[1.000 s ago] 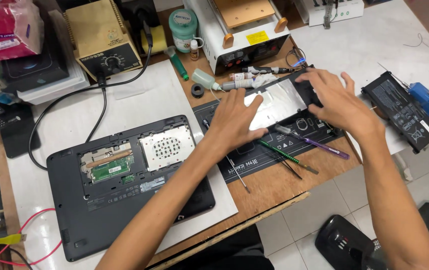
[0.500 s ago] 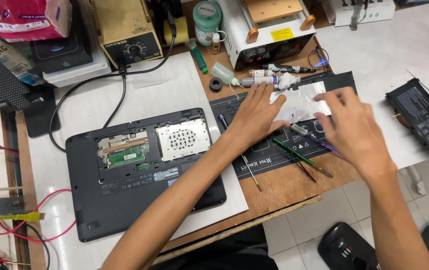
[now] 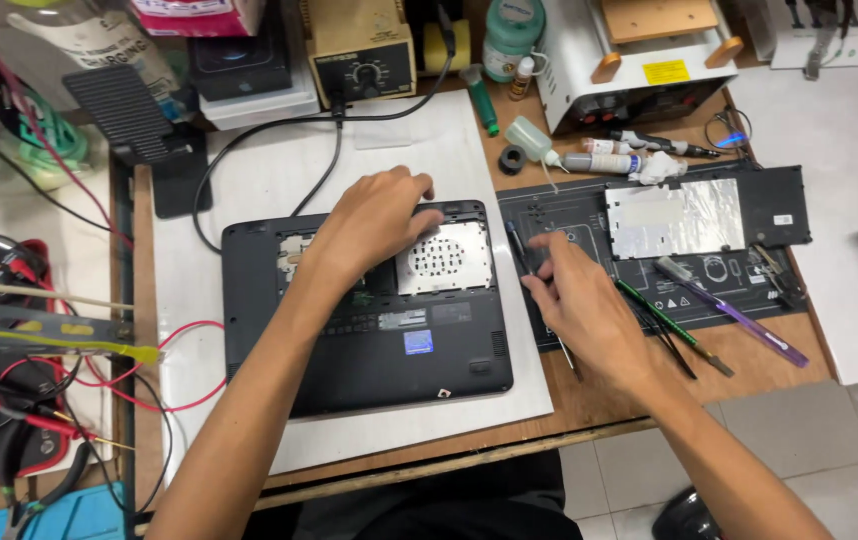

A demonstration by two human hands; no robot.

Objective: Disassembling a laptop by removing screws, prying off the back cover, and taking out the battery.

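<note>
A black laptop (image 3: 369, 340) lies bottom-up on a white mat (image 3: 249, 180), with an open bay and a perforated silver plate (image 3: 446, 257). My left hand (image 3: 377, 225) rests on the laptop's far edge beside that plate, fingers bent, holding nothing. My right hand (image 3: 584, 300) lies on the dark work mat (image 3: 569, 215) to the right of the laptop. Its fingertips pinch a thin screwdriver (image 3: 517, 240) that lies flat on the mat, with its shaft running under the palm. The removed cover panel with silver foil (image 3: 674, 215) lies further right on the mat.
A green-handled tool (image 3: 664, 315) and a purple tool (image 3: 739, 320) lie right of my right hand. A soldering station (image 3: 359, 50), small bottles (image 3: 529, 135) and a white machine (image 3: 629, 60) line the back. A black cable (image 3: 329, 170) crosses the white mat. Wires (image 3: 39, 390) crowd the left.
Both hands left the foil-backed cover panel on the dark mat. The left hand moved left onto the laptop. The right hand came down to the screwdriver. The view shifted left.
</note>
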